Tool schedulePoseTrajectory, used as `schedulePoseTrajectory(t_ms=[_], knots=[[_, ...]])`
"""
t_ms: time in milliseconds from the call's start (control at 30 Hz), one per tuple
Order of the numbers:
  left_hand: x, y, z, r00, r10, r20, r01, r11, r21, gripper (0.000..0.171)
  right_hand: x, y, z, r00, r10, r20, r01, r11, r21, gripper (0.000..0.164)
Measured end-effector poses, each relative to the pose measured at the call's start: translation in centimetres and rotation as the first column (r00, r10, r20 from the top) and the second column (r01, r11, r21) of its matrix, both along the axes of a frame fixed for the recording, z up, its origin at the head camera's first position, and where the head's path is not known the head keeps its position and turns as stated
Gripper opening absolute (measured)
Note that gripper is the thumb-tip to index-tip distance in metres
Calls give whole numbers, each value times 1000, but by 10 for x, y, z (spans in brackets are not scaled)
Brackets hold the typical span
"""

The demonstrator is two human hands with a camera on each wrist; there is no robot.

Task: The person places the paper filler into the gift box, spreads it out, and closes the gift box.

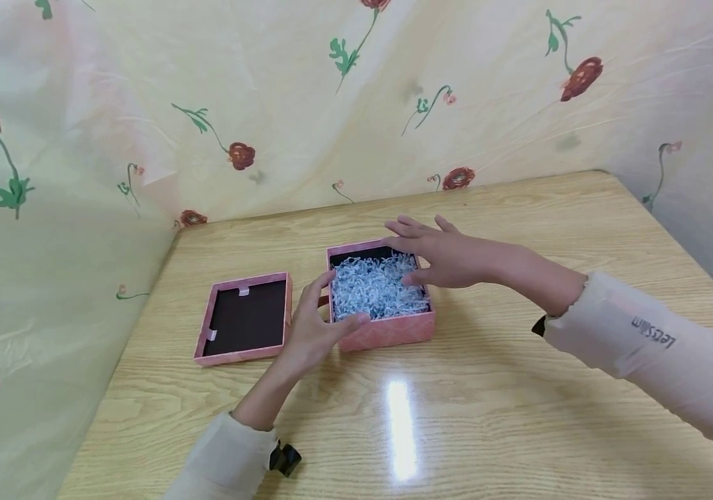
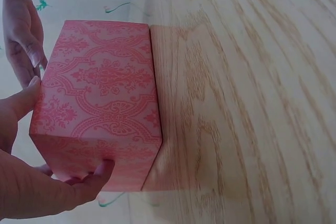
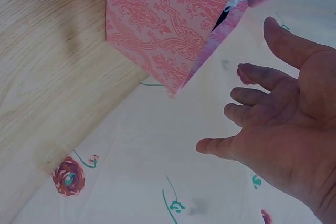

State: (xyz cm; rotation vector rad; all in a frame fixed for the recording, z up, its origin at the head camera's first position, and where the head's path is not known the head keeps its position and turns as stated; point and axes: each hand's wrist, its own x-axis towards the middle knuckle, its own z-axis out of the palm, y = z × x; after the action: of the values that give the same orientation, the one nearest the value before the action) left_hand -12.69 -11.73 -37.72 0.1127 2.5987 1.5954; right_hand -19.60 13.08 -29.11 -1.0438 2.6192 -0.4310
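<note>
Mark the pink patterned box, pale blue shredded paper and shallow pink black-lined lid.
Pink patterned box (image 1: 387,333): head view, front wall.
Pale blue shredded paper (image 1: 371,288): head view, heap's middle.
Shallow pink black-lined lid (image 1: 251,316): head view, bare inner face.

I log a pale, wood-grained table (image 1: 162,417), a bright strip of reflected light near its front. Standing upright on it: an open, rectangular pink box (image 1: 387,335), damask-patterned. To its left, just apart, I note a shallow, square, pink-rimmed lid (image 1: 253,323), black-lined, hollow side up.
</note>
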Motion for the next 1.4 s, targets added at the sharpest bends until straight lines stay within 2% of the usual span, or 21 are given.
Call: schedulePoseTrajectory(t_ms=[600,800,1100,1400], knots=[[-2,-5,4,999,-27,-25,27,1000,-1,89,-2,-10,2,999,-35,-21,34,998,-52,68],[1,-10,4,1000,2,-14,-2,1000,-1,88,1,-10,0,999,-39,-17,38,998,-57,69],[7,-24,1,998,61,-29,-61,998,10,69,2,-11,-2,999,-39,-29,37,998,-58,68],[10,-35,2,995,92,-23,-92,996,-10,63,2,-13,-4,999,-44,-14,43,997,-60,70]])
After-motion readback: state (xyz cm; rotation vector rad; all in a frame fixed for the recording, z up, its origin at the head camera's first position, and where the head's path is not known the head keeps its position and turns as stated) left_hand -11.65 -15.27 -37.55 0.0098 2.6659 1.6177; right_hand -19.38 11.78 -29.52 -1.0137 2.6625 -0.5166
